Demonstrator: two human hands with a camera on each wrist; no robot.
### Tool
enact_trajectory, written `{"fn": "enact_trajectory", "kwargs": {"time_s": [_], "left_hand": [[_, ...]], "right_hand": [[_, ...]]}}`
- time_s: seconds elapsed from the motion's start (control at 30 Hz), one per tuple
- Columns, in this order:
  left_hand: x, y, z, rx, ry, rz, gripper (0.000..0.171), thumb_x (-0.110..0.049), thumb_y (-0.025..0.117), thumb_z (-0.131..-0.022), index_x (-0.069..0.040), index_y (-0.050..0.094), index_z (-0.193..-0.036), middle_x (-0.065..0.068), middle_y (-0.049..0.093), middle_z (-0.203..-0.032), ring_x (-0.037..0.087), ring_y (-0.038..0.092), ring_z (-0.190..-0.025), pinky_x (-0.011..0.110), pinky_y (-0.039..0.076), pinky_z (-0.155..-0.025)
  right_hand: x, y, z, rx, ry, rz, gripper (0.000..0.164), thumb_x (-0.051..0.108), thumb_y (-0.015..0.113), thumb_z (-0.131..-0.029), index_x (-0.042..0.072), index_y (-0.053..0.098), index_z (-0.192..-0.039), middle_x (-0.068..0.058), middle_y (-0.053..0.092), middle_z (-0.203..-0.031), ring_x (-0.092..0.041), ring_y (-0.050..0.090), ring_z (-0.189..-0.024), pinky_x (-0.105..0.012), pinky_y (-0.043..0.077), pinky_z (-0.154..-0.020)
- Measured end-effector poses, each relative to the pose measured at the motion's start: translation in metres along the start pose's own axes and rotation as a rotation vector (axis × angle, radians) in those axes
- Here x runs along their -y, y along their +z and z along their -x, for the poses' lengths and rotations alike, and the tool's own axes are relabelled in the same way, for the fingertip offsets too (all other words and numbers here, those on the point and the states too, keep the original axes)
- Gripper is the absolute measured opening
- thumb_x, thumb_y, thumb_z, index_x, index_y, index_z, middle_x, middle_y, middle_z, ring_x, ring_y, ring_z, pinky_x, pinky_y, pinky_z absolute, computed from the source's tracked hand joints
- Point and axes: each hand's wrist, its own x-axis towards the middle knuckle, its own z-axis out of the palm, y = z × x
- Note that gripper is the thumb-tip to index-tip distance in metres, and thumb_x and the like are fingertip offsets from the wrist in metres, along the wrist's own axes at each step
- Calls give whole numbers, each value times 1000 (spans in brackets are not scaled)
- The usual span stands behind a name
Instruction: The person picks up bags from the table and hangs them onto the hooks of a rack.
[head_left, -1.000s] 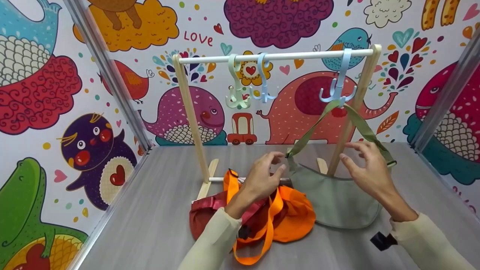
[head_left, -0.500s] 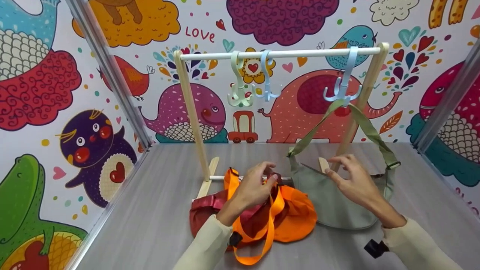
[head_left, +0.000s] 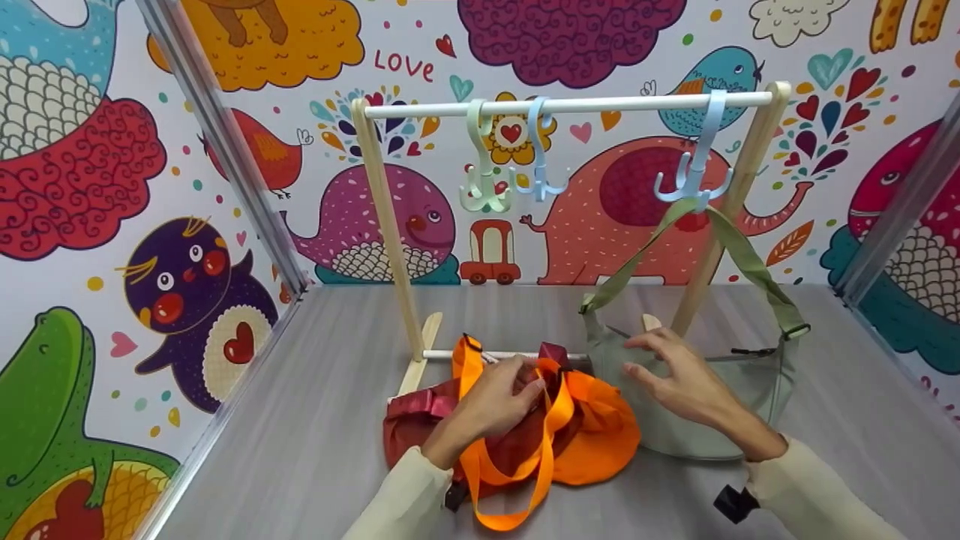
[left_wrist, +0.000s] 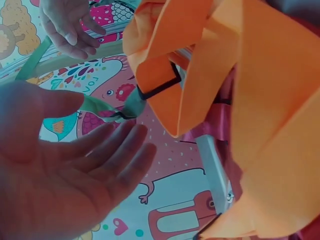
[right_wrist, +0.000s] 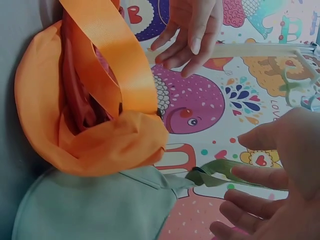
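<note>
The left hand [head_left: 496, 400] and right hand [head_left: 684, 377] hung loosely spread; the orange strap [head_left: 551, 431], looped over the maroon bag [head_left: 412, 439], risked snagging it if pulled.

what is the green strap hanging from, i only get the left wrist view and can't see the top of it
Observer: In the head view, the green strap hangs from a light blue hook near the right end of the white rail.
Operator: how many hooks on that rail
Observer: Three: that one, another light blue hook and a pale green hook.
Operator: and where's the body of the green bag
Observer: The green bag is just right of the orange bag in the head view.
</note>
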Motion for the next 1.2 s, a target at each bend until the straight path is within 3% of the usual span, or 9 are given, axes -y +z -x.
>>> {"fn": "enact_trajectory", "kwargs": {"time_s": [0.2, 0.43, 0.57, 0.7, 0.9, 1.03, 1.2], "left_hand": [[9, 1, 4, 47, -29, -18, 36, -31, 58, -100, -7, 59, -127, -1, 64, -102, 13, 59, -90, 34, 54, -87], [19, -2, 10, 63, -26, -16, 29, -31, 59, -100, -11, 63, -121, -1, 64, -100, 14, 59, -87, 33, 55, -84], [22, -6, 12, 61, -51, 11, 24, -27, 59, -100, -14, 63, -120, -2, 64, -102, 14, 59, -90, 36, 55, -86], [26, -9, 12, 28, -55, -6, 21, -26, 60, -99, -14, 64, -117, -1, 65, -103, 15, 59, -92, 36, 55, -87], [37, -17, 16, -89, 55, -126, 20, -20, 58, -100, -6, 66, -112, 3, 66, -103, 17, 60, -89, 34, 54, -84], [44, -22, 20, -135, 83, -129, 15, -16, 58, -99, -6, 67, -105, 4, 67, -95, 16, 60, -83, 33, 54, -80], [52, -28, 24, -170, 76, -114, 14, -17, 58, -100, -6, 67, -102, 6, 67, -96, 19, 59, -84, 38, 54, -83]], "right_hand": [[3, 12, 0, 62, -22, -19, 31, 19, 70, -93, 6, 65, -120, -11, 61, -117, -35, 58, -106, -56, 48, -91], [14, 30, 0, 185, -53, 24, 32, 16, 73, -90, 10, 65, -121, -5, 56, -121, -27, 55, -110, -52, 50, -94], [22, 42, -1, 262, -132, 43, 34, 13, 73, -89, 8, 64, -121, -6, 53, -127, -27, 53, -115, -50, 49, -98], [29, 55, -2, 326, -283, 91, 32, 11, 75, -87, 9, 67, -118, -8, 53, -129, -28, 50, -122, -51, 45, -102], [36, 75, -4, 463, -518, 245, 43, 23, 78, -84, 16, 66, -125, -6, 55, -137, -33, 38, -140, -60, 33, -110], [38, 87, -5, 595, -562, 338, 50, 27, 80, -82, 17, 65, -129, -2, 57, -137, -30, 36, -143, -59, 26, -114], [40, 97, -6, 663, -604, 449, 51, 25, 82, -79, 16, 66, -127, 2, 63, -128, -23, 46, -135, -54, 29, -115]]}}
